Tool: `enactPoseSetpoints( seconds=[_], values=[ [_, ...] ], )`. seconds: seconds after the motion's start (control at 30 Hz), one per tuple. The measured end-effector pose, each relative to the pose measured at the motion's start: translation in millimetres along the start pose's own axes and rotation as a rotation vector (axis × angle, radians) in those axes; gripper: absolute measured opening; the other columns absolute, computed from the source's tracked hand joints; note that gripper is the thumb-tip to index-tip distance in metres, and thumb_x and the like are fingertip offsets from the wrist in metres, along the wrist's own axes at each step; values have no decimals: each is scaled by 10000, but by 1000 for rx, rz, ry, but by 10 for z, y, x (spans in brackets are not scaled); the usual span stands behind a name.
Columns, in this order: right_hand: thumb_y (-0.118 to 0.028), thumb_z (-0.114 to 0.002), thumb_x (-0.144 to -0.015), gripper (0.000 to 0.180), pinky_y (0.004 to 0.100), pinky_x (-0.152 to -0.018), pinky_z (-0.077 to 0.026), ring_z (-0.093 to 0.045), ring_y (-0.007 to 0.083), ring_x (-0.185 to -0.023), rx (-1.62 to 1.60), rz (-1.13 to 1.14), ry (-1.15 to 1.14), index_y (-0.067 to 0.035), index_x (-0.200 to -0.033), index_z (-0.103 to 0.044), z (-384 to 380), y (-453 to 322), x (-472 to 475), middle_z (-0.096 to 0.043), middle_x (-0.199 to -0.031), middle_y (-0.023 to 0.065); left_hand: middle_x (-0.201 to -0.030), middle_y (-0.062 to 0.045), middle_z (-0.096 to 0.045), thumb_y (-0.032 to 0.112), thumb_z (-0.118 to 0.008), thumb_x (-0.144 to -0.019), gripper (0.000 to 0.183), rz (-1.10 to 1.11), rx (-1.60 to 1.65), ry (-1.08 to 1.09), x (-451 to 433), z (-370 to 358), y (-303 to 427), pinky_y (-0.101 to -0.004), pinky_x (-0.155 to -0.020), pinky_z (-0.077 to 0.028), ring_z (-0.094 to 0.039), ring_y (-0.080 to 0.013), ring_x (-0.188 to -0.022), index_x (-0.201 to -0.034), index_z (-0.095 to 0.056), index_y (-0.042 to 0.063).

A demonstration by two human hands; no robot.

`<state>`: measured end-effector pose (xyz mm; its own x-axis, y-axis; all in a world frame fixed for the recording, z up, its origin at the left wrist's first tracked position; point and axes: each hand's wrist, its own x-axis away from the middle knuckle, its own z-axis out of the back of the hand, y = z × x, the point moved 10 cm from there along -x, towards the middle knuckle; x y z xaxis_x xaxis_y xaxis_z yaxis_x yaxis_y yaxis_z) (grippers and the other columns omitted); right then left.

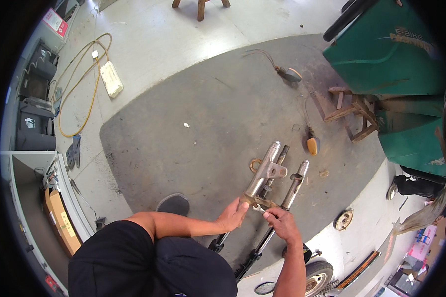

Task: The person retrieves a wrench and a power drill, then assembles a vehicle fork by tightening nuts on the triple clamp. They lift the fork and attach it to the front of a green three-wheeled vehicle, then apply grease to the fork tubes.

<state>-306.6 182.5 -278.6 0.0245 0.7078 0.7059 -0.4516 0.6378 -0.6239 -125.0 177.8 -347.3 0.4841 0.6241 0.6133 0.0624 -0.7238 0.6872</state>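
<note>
A front fork assembly (262, 174) with two metal tubes, a steering stem and black lower parts slants across the space before my knees. My left hand (232, 215) grips the fork beside its brown, dirty lower clamp. A small silver open-end wrench (259, 208) is in my right hand (284, 222), its jaw against the clamp between the tubes. A brass-coloured ring (255, 165) lies on the mat left of the upper tube. Two turn signal lamps with loose wires, one farther off (290, 75) and one nearer (313, 145), rest beyond the fork.
A green e-bike body (386, 63) stands at the right by a wooden stool (356, 107). A wheel (317, 278) and a brake plate (343, 219) lie at lower right. At left are a power strip (112, 79) with yellow cord, gloves (73, 152) and an open cabinet (33, 159). Another person's leg (416, 185) shows at right.
</note>
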Motion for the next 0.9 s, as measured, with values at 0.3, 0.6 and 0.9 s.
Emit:
enactPoseSetpoints(
  seconds=[0.3,0.6,0.9],
  values=[
    [-312,-681,-981,306,352,-714,-512,-647,198,-736,63,53,0,-23,-1064,-736,15,-1,-14,-681,-797,87,-839,-46,-554,586,-480,-1073,549,27,6,-55,-47,12,-137,-299,-557,-529,-567,-121,-644,-1235,-476,61],
    [-292,-695,-992,286,323,-713,-504,-614,142,-747,-46,57,-22,-11,-1037,-720,-12,22,-61,-664,-816,49,-955,-102,-598,539,-468,-1091,552,25,30,-154,-76,5,-56,-320,-622,-582,-654,-164,-749,-1379,-460,67],
    [-308,-703,-997,289,291,-657,-483,-583,101,-710,-28,94,70,-22,-1037,-720,-70,176,-78,-627,-775,-12,-868,-41,-560,556,-450,-1094,510,36,-13,-116,-51,-27,-17,-297,-594,-536,-585,-121,-666,-1270,-467,78]
  ],
)
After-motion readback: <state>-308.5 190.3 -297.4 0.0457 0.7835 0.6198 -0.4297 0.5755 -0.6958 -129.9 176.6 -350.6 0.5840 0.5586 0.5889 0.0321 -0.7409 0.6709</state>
